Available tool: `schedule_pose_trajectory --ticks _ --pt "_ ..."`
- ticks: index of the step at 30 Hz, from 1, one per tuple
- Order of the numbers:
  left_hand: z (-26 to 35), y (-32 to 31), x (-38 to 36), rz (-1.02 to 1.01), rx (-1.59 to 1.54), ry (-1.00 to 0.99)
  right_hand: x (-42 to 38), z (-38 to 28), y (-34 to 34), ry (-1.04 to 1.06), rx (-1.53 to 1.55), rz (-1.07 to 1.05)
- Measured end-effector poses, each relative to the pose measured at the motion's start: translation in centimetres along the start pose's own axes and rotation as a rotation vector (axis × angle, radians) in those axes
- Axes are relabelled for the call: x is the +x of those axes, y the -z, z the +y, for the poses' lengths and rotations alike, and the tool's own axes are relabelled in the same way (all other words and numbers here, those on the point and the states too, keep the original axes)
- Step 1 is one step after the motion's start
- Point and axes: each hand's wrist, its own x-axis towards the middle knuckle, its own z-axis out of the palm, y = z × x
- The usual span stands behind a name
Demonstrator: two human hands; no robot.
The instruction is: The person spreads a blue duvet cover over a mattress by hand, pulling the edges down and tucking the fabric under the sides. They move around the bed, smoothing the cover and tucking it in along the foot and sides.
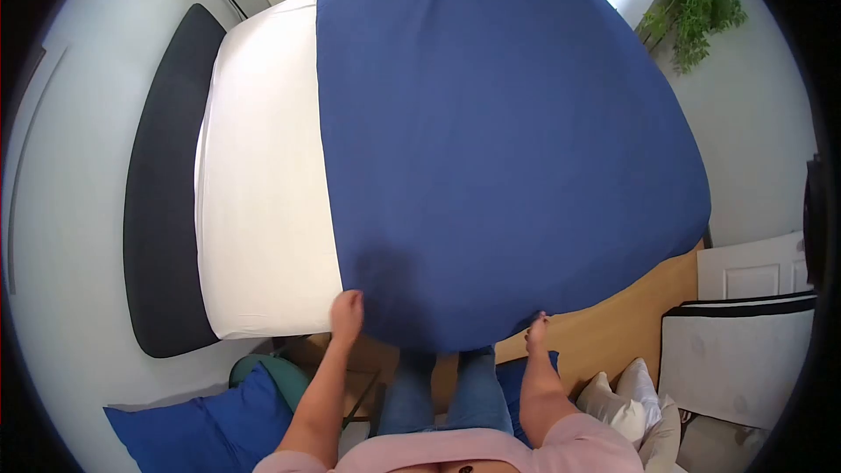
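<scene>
Head view: blue sheet (499,140) at the centre, gripped along its near edge by left hand (348,314) at 7 o'clock and right hand (537,333) at 5. Toward 9 o'clock, white sheet (263,166), then dark headboard (166,210); at 2, green plant (696,13).

A broad, white-sheeted rectangular bed (267,175) shows at left; a dark-blue fabric cover (508,149) lies across its middle and right.
</scene>
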Motion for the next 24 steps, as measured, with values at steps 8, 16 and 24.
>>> schedule_pose_trajectory --ticks 8,16,24 --pt "8.7 -9.3 5.9 -0.266 0.095 0.313 -13.8 -7.6 -8.8 0.296 0.114 0.028" --pt "7.1 5.1 1.3 -0.161 -0.791 0.312 -19.5 -9.1 -1.1 0.607 -0.04 -0.263" --pt "-1.9 -2.3 -1.3 -0.06 -0.16 0.443 -12.1 -1.3 -4.1 0.293 -0.101 -0.473"
